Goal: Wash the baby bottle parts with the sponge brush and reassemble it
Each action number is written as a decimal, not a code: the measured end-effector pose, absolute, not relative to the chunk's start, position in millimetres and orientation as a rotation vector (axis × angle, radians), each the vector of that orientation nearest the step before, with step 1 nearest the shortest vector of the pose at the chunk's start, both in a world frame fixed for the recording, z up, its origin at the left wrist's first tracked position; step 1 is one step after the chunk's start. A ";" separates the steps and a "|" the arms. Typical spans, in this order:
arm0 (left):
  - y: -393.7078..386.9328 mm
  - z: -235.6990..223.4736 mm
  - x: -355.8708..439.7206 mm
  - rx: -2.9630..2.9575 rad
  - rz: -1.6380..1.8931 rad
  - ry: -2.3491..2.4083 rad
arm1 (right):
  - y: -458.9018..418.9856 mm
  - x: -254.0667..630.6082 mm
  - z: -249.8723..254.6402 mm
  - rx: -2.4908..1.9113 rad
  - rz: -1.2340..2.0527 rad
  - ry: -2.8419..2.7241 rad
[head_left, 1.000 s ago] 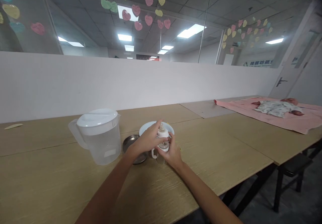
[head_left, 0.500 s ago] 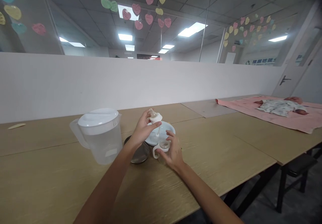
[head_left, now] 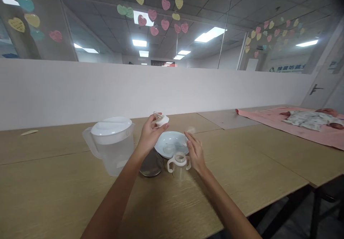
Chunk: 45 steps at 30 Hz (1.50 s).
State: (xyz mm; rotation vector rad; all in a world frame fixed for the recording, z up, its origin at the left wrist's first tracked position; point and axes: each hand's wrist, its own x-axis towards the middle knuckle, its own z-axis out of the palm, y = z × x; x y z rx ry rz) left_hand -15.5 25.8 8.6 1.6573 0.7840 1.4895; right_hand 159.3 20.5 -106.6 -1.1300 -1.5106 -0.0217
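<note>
My left hand (head_left: 152, 133) holds a bottle nipple (head_left: 158, 116) in its white collar (head_left: 162, 120), tilted above a pale blue bowl (head_left: 161, 138). A clear rounded piece (head_left: 169, 148) lies in the bowl. My right hand (head_left: 196, 151) is at the bowl's right edge, its thumb and fingers close together. Beside its fingertips a small translucent piece (head_left: 190, 129) is smeared by motion; what they pinch is unclear. Just left of this hand a clear baby bottle (head_left: 179, 172) with white handles (head_left: 170, 163) stands upright and uncapped.
A translucent pitcher (head_left: 114, 154) with a white lid stands left. Between it and the bottle lies a dark round tray (head_left: 152, 165). On the far right, a baby-like figure in patterned clothes (head_left: 306, 119) lies on a pink towel (head_left: 271, 116). A white wall (head_left: 161, 88) runs behind the table.
My right hand has let go of the bottle and moved up and right. My left hand has tilted the nipple; the straw that hung below it no longer shows there. The view has shifted left.
</note>
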 end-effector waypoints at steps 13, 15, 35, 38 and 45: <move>29.2 15.3 -33.9 2.029 1.384 0.927 | 94.0 173.2 -111.4 -1.197 0.607 -1.345; 28.8 14.7 -33.0 2.052 1.395 0.947 | 93.9 175.7 -119.4 -1.192 0.642 -1.335; 30.4 -6.9 -15.5 2.232 1.156 1.093 | 85.6 177.2 -128.1 -1.399 0.018 -1.636; 35.7 -19.7 -7.7 2.234 1.147 1.124 | 78.4 177.0 -115.4 -1.266 0.172 -1.485; 37.3 -35.0 3.0 2.309 1.170 1.144 | 51.9 159.9 -82.8 -0.808 0.753 -1.364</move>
